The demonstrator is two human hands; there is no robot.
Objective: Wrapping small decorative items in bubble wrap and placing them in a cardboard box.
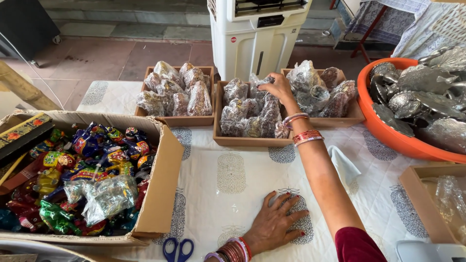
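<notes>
Head view: right hand [277,86] grips a wrapped figurine [264,85]; left hand [273,224] lies spread flat.

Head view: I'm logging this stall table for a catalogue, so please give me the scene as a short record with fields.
right hand: reaching into the middle wooden tray, fingers on a plastic-wrapped figurine
left hand: flat on the printed white tablecloth, holding nothing
left tray: more wrapped figurines
right tray: more wrapped figurines
cardboard box: colourful painted toys, some in plastic
orange tub: silvery metal figures
scissors: blue-handled, at the near table edge
</notes>
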